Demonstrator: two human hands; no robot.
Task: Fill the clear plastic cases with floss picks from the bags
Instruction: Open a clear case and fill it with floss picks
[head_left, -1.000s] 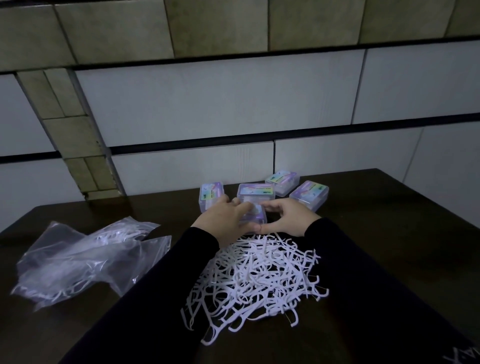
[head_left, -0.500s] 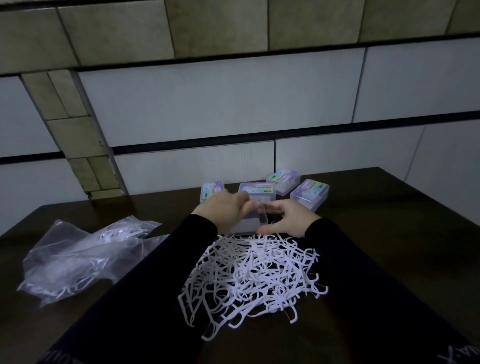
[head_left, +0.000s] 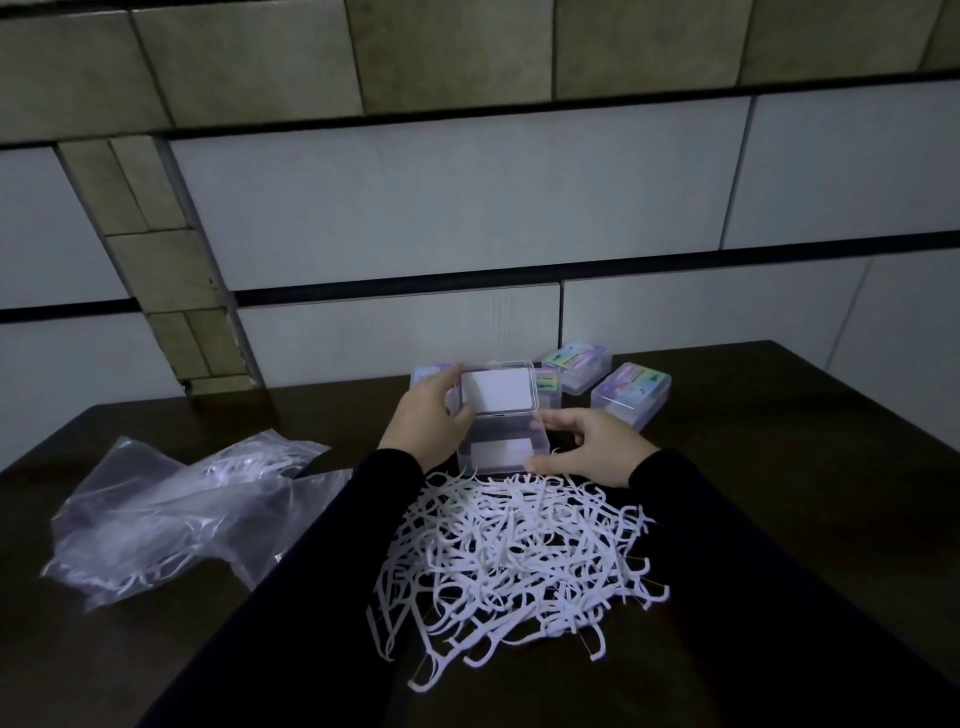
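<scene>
A clear plastic case (head_left: 501, 449) stands on the dark table just beyond a loose pile of white floss picks (head_left: 511, 561). Its hinged lid (head_left: 497, 388) is swung up, showing a white label inside. My left hand (head_left: 428, 415) grips the lid's left edge. My right hand (head_left: 589, 444) holds the case's right side with thumb and fingers. Behind it are closed cases with colourful labels (head_left: 629, 394), (head_left: 575, 364); another closed case (head_left: 426, 375) is partly hidden by my left hand.
Two crumpled clear plastic bags (head_left: 171, 512) holding a few floss picks lie at the left on the table (head_left: 805, 467). A tiled wall rises right behind the table's far edge. Both my sleeves are black.
The case was closed between my hands a second ago. My left hand has since lifted its lid upright while my right hand steadies the base.
</scene>
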